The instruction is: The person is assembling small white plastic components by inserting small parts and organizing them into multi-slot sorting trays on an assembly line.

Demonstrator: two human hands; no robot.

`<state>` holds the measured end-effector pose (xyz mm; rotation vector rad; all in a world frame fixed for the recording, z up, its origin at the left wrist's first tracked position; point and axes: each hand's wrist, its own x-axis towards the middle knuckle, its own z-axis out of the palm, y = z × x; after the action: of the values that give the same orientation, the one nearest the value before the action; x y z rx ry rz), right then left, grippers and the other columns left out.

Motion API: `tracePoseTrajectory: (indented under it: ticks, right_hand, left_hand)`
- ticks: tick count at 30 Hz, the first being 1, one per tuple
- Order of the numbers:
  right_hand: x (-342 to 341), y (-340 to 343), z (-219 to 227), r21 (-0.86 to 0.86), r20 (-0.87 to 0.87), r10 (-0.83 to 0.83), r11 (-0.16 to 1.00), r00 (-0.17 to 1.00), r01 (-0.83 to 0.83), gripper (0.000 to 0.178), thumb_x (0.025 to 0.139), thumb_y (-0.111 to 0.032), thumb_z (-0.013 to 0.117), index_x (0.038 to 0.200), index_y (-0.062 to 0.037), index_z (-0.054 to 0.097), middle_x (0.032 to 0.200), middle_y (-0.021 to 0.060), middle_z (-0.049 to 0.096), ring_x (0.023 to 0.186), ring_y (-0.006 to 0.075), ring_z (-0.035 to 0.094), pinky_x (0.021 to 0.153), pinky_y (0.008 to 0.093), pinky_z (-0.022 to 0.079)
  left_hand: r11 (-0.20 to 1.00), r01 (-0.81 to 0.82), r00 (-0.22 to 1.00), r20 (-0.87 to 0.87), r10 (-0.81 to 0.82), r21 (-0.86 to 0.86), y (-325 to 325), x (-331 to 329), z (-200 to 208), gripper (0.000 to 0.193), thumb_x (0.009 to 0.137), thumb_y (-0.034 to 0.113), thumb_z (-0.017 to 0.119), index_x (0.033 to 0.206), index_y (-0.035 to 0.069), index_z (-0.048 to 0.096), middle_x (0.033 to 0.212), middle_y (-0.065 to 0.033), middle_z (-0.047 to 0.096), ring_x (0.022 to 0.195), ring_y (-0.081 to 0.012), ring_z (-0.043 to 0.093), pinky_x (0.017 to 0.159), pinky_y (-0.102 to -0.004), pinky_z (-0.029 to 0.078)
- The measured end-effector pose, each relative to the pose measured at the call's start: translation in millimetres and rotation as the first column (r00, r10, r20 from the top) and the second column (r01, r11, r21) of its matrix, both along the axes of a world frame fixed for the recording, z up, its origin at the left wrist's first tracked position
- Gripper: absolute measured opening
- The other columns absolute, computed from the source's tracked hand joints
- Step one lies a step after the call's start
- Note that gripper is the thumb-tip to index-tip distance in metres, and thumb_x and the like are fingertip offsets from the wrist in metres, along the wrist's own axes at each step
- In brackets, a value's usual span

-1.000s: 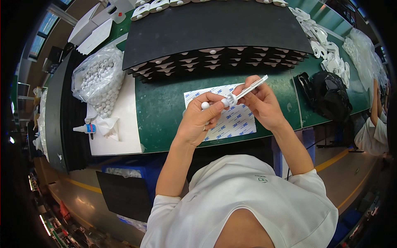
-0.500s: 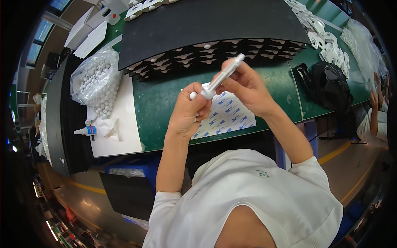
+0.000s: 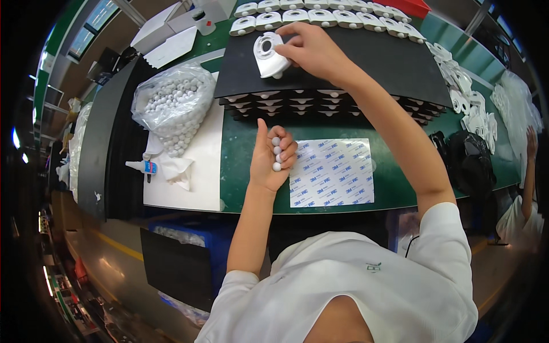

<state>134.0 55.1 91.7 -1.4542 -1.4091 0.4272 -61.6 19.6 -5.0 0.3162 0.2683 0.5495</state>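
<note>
Right hand (image 3: 313, 52): thumb and fingers pinching one edge of a white housing (image 3: 271, 64), a plastic part with a round, dark-centred opening and a tapered end turned toward the person. Housing located over the near-left portion of a black board (image 3: 389, 64); whether its underside touches the board cannot be told. Left hand (image 3: 271, 161): held above the near part of the green counter (image 3: 236, 166), thumb raised apart, fingers curled around small white balls (image 3: 277, 150), which show in a short column along the fingers. Just right of the left hand, a white sheet (image 3: 337, 171) with repeated blue print lies flat on the counter. Beyond both, the black board tops a layered stack, pale parts (image 3: 301, 107) showing in the gaps between its layers. Along the far side of the board, two rows of similar white parts (image 3: 294, 18) stand side by side; a red bin (image 3: 403, 6) lies past their right end. Left of the left hand: white mat (image 3: 200, 191) bearing a clear bag (image 3: 177, 94) filled with white balls, crumpled tissue (image 3: 176, 170) and a small bottle (image 3: 143, 166) with a blue label, lying on its side. Right end: heap of loose white parts (image 3: 473, 117), a black bag (image 3: 470, 166) near it, clear plastic sheeting (image 3: 514, 106) farther right. A co-worker's hand (image 3: 532, 146) is visible at the right edge.
</note>
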Motion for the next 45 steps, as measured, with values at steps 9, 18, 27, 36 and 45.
tracePoseTrajectory:
  ticks: [9,18,27,36,45]
  right_hand:
    - [-16.8,102.3,-8.1,-0.318,-0.165,-0.122,0.946,0.979,0.064,0.024,0.067,-0.023,0.075,0.069,-0.0017,0.066,0.061,0.0052,0.065,0.052,0.013,0.064,0.06,0.0206,0.05]
    - [8.1,20.2,16.9,-0.28,0.036,0.069,0.958,0.997,-0.056,0.033,0.081,-0.026,0.063,0.1,0.0009,0.064,0.089,0.0126,0.065,0.08,0.0144,0.064,0.07,0.0264,0.05]
    - [178.4,-151.0,48.2,0.053,0.426,-0.293,0.953,0.856,0.299,0.027,0.086,-0.017,0.057,0.108,-0.0004,0.06,0.093,0.005,0.064,0.081,0.0112,0.06,0.068,0.0234,0.046]
    - [333.8,-271.3,-57.4,-0.276,0.769,-0.415,0.472,0.487,0.837,0.044,0.073,-0.043,0.065,0.089,-0.0019,0.065,0.091,0.0209,0.063,0.083,0.0353,0.061,0.074,0.0403,0.048]
    - [320.8,-270.7,-77.3,-0.266,0.798,-0.431,0.377,0.422,0.888,0.059,0.066,-0.048,0.069,0.093,0.0036,0.061,0.083,0.0181,0.063,0.077,0.0283,0.06,0.068,0.0377,0.045]
  left_hand:
    - [0.996,-0.012,1.0,0.027,0.014,-0.088,1.6,-3.3,0.8,0.039,0.091,0.042,0.044,0.089,0.004,0.052,0.067,-0.0043,0.041,0.053,-0.012,0.035,0.037,-0.0196,0.025]
    - [0.989,0.06,0.994,0.096,-0.047,-0.135,0.3,-3.7,2.7,0.031,0.088,0.028,0.045,0.102,0.0,0.048,0.082,-0.0097,0.044,0.058,-0.0146,0.038,0.035,-0.0189,0.031]
    - [0.999,-0.001,1.0,-0.017,0.0,-0.048,-1.5,-5.3,-0.2,0.025,0.094,0.017,0.037,0.11,0.002,0.049,0.076,-0.0045,0.043,0.053,-0.0105,0.037,0.033,-0.0172,0.027]
    - [0.999,0.02,1.0,-0.023,-0.019,0.048,-5.0,-6.7,-9.7,0.026,0.094,0.031,0.043,0.097,0.006,0.051,0.064,0.0004,0.036,0.048,-0.0057,0.032,0.034,-0.0158,0.025]
    - [0.999,-0.04,0.998,0.058,0.039,0.026,-1.9,-1.3,-4.7,0.025,0.092,0.028,0.047,0.101,0.006,0.053,0.067,0.0012,0.034,0.051,-0.0063,0.033,0.037,-0.0162,0.026]
